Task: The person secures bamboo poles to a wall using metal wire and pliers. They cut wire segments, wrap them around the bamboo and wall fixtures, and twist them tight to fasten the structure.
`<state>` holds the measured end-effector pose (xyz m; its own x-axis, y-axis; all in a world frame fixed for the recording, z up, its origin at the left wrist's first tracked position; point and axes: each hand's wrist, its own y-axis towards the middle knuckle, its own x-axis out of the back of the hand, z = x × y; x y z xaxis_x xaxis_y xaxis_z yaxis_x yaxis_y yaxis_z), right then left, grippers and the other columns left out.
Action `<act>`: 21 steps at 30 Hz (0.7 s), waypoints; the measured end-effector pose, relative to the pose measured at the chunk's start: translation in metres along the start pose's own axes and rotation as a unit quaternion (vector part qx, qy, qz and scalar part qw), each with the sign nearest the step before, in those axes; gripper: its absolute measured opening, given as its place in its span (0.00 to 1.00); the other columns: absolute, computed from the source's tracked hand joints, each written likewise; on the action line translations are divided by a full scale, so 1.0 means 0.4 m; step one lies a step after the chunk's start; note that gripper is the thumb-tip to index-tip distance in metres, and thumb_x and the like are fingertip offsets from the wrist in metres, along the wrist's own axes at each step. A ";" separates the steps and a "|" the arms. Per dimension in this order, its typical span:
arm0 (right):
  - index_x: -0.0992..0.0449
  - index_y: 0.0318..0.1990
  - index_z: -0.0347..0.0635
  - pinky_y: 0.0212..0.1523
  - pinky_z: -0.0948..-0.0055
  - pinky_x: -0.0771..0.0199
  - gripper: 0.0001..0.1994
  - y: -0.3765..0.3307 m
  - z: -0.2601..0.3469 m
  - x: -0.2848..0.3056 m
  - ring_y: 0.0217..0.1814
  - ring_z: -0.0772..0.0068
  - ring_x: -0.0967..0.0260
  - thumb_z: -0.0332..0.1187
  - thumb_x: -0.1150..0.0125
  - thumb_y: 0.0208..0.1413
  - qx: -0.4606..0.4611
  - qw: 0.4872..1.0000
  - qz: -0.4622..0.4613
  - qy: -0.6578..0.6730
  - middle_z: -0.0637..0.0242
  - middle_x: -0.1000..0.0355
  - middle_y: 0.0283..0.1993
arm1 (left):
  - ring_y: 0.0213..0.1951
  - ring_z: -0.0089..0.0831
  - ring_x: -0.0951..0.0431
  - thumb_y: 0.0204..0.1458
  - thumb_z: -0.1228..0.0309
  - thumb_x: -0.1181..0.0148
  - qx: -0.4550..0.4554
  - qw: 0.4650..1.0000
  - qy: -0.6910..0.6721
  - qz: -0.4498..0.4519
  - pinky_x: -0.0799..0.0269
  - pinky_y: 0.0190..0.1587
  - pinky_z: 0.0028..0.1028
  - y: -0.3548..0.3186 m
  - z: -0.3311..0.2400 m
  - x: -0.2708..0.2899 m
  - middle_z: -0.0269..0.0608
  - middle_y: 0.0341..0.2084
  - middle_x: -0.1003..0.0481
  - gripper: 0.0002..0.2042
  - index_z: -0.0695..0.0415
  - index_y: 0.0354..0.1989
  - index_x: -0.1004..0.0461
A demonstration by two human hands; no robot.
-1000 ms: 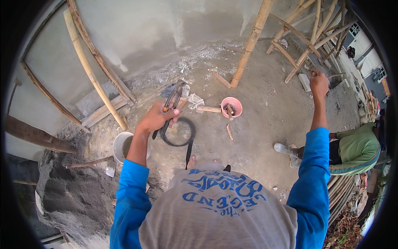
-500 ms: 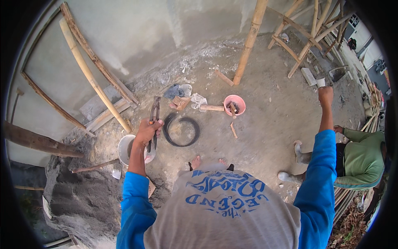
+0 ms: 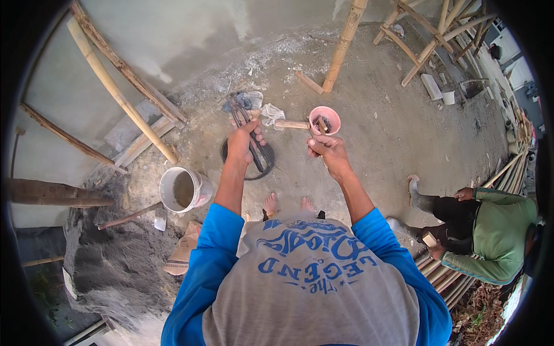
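Note:
My left hand is closed around dark metal pincers, whose long handles and jaws stick out on both sides of my grip. Behind the pincers a coil of black wire lies on the ground. To the right, my right hand is raised with thumb and fingers pinched together; whatever thin thing may be between them cannot be made out. Just beyond it stands a pink bucket with wooden handles poking out. A wooden piece lies against the bucket's left side.
A white bucket of greyish liquid stands at the left by a sand pile. Bamboo poles lean on the wall; another pole stands ahead. At right, a person in green holds a small pale block.
My right hand has come in from far right to near the middle. The left hand with the pincers has moved forward and right, over the wire coil. The person at right has shifted closer.

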<state>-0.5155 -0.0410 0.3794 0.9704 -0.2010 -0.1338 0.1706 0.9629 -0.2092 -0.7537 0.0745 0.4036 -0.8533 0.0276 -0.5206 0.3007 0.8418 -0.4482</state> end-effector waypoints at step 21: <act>0.18 0.41 0.31 0.26 0.73 0.21 0.11 -0.077 -0.066 -0.110 0.33 0.72 0.21 0.33 0.37 0.63 -0.123 0.980 0.108 -0.115 0.62 0.21 0.30 | 0.19 0.27 0.31 0.57 0.76 0.41 0.019 0.998 -0.024 -0.063 0.33 0.22 0.31 -0.023 0.124 -0.026 0.35 0.20 0.31 0.03 0.63 0.35 0.26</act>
<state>-0.5678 -0.0665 0.3662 0.9970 0.0755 0.0159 -0.0613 0.9004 -0.4306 -0.7263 0.0396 0.3771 -0.8649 -0.1039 -0.4911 0.2079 0.8164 -0.5387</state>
